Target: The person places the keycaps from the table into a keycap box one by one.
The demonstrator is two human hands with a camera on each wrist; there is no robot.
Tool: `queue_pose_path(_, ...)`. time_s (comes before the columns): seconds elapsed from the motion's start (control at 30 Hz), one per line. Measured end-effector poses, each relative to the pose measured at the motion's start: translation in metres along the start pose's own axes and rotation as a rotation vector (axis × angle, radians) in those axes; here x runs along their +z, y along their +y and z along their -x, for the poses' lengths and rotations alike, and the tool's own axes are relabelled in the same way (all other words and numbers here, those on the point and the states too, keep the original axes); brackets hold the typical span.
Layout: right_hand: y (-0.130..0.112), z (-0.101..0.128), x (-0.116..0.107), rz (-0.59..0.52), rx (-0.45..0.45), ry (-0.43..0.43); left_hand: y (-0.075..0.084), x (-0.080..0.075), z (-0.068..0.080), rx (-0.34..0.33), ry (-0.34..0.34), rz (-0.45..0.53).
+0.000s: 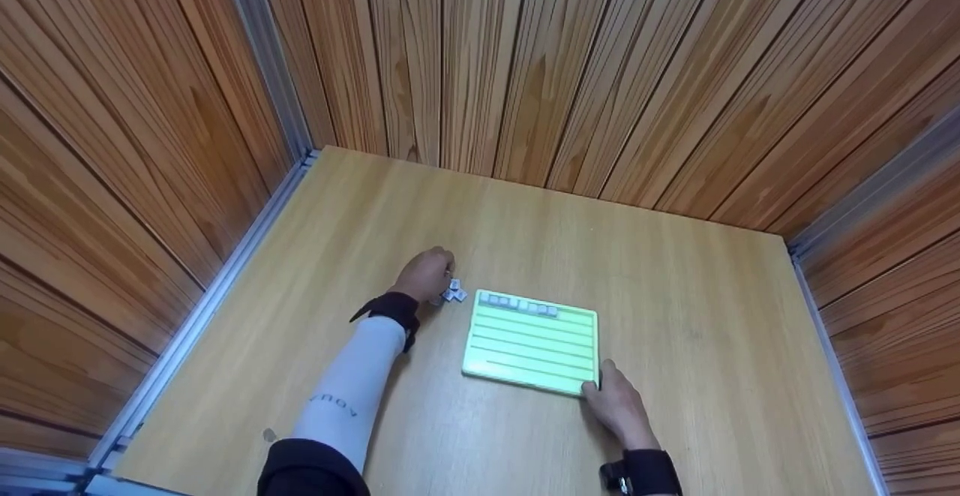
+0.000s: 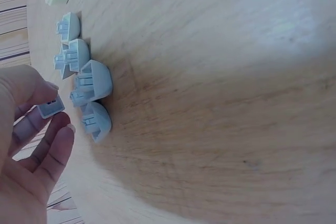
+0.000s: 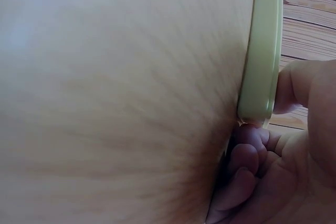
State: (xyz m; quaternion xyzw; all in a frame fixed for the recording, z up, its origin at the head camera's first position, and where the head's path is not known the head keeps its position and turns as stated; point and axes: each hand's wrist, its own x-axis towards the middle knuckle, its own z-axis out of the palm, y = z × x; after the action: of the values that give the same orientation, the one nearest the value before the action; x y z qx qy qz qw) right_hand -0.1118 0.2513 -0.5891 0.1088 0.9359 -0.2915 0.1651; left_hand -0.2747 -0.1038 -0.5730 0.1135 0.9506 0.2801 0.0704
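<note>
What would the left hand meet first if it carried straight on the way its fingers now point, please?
Probably the cluster of loose grey keycaps on the table, right ahead of the left hand, which pinches one keycap. Depth is hard to judge.

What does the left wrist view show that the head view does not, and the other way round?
Only the left wrist view shows the hollow undersides of the four loose pale grey plastic keycaps and a fifth pinched in the left hand. Only the head view shows the right hand holding the ruled light green plastic board's near corner, with a row of keycaps along its top line. Both show the light wooden table.
</note>
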Motion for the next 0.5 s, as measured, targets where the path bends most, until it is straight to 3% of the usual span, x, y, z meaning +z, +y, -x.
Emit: queue_pose_path(0.5, 0.002, 0.001, 0.001, -0.003, -0.023, 0.015, 0.012, 0.0, 0.0, 0.118, 0.038, 0.085)
